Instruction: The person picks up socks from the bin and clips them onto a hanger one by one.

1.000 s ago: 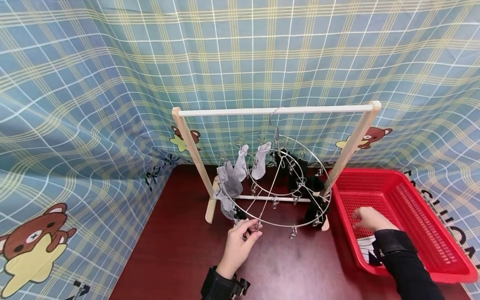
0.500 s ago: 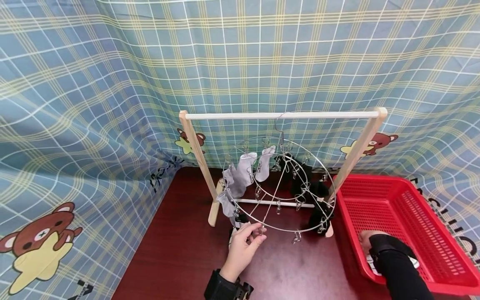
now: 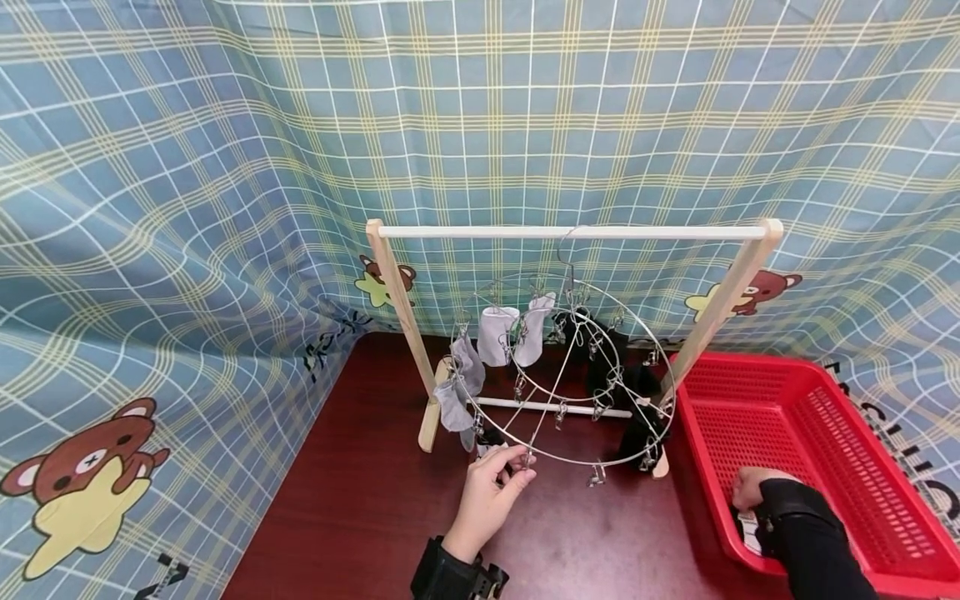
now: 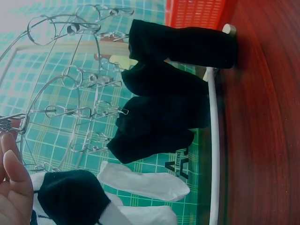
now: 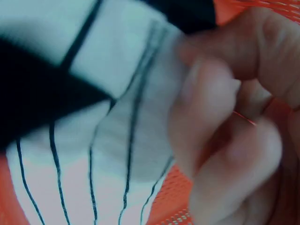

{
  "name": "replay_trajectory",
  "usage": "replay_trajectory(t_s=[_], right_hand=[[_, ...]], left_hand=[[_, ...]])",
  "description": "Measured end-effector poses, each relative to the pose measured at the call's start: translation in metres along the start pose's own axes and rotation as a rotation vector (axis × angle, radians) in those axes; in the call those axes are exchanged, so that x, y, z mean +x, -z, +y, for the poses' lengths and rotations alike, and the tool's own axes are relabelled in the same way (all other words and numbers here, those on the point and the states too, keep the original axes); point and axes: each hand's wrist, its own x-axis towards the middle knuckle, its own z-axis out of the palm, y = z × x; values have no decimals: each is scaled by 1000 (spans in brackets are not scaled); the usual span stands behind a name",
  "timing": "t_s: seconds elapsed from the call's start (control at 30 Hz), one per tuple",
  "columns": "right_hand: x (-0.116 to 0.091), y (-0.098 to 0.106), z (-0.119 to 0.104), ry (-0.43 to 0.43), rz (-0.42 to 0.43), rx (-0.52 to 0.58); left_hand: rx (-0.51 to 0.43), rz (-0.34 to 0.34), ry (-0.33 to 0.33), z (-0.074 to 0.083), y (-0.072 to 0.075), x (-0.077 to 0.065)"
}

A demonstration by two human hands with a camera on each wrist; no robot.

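Note:
My left hand (image 3: 486, 500) pinches a metal clip (image 4: 14, 123) on the front of the round wire sock hanger (image 3: 577, 459). In the head view my right hand (image 3: 756, 486) is down inside the red basket (image 3: 813, 433). Its fingertips (image 5: 206, 89) pinch the edge of a white sock with thin black stripes and a black patch (image 5: 70, 164), which looks blurred in the right wrist view. Beside my left hand hangs a black and white sock (image 4: 72, 197). Grey socks (image 3: 467, 367), white socks (image 3: 498, 335) and black socks (image 4: 183, 47) hang from other clips.
The hanger hooks over the white bar (image 3: 480, 232) of a wooden stand (image 3: 405, 308) on the dark red table (image 3: 360, 492). Several bare clips (image 3: 597, 477) dangle from the rings. A checked cloth with bears (image 3: 480, 125) surrounds the table.
My right hand has gone lower into the basket and now pinches the striped sock. My left hand stays on the clip, while the hanging socks on the left have swung slightly.

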Motion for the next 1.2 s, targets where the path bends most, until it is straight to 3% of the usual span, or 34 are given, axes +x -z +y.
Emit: replay_trajectory(t_s=[0.1, 0.17, 0.27, 0.4, 0.6, 0.73, 0.9, 1.07, 1.2], right_hand=[[-7, 11, -6, 54, 50, 219], [-13, 23, -16, 89, 97, 260], [-25, 42, -36, 139, 210, 221], [-48, 62, -71, 122, 438, 97], [-82, 68, -125, 144, 723, 118], [-91, 54, -155, 268, 878, 158], [-84, 13, -175, 475, 1013, 271], [-73, -27, -184, 537, 1110, 229], [-65, -47, -186, 589, 1154, 203]], left_hand=[[19, -4, 30, 1, 0, -1], [23, -9, 50, 0, 0, -1], [20, -11, 72, 1, 0, -2], [29, 5, 69, 0, -1, -3], [24, 44, 53, -2, -4, -1], [7, 79, 77, -1, -7, 1], [8, 121, 138, 3, -9, 1], [31, 126, 213, 7, -9, 0], [16, 111, 220, 9, -10, 3]])
